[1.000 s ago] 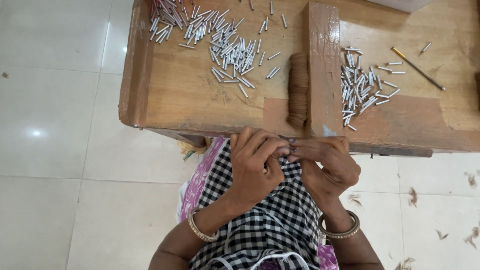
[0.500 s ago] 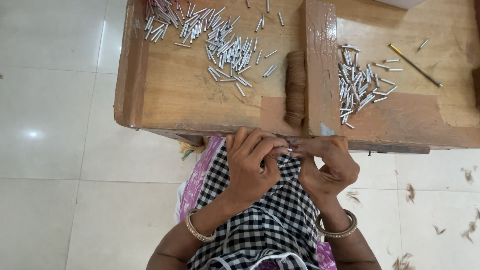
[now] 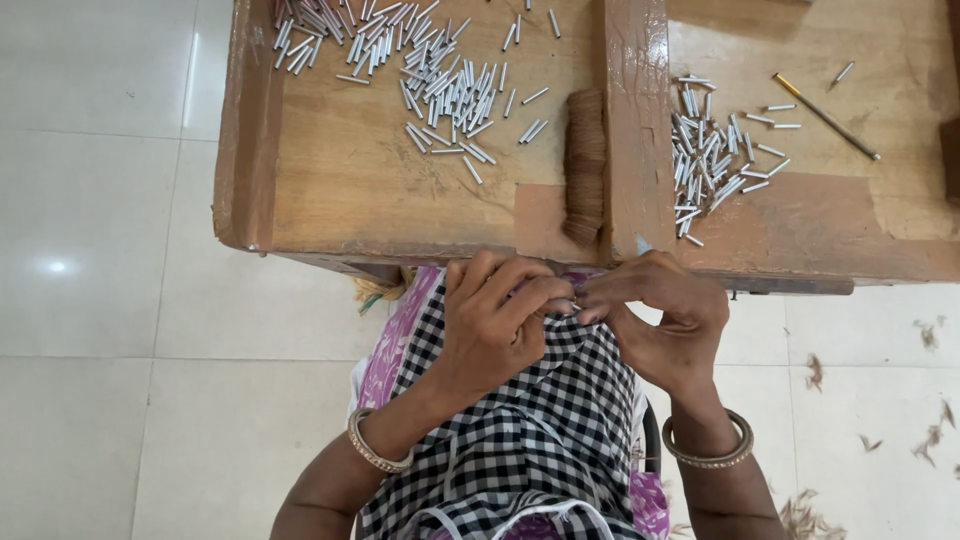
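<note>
My left hand (image 3: 495, 325) and my right hand (image 3: 665, 320) meet fingertip to fingertip over my lap, just below the wooden tray's front edge. Between the fingertips I pinch a small silver metal tube (image 3: 573, 305), mostly hidden by my fingers. Both wrists wear bangles. A checked black-and-white cloth (image 3: 520, 430) covers my lap under the hands.
The wooden tray (image 3: 340, 200) has a divider (image 3: 638, 130). Several silver tubes (image 3: 440, 80) lie scattered in the left section, another pile of tubes (image 3: 710, 165) in the right. A bundle of brown fibres (image 3: 585, 165) rests against the divider. A thin stick (image 3: 825, 115) lies far right. Fibre scraps (image 3: 930, 440) dot the tiled floor.
The view has shifted slightly; my hands stay together at my lap, fingers working the small tube with little visible movement.
</note>
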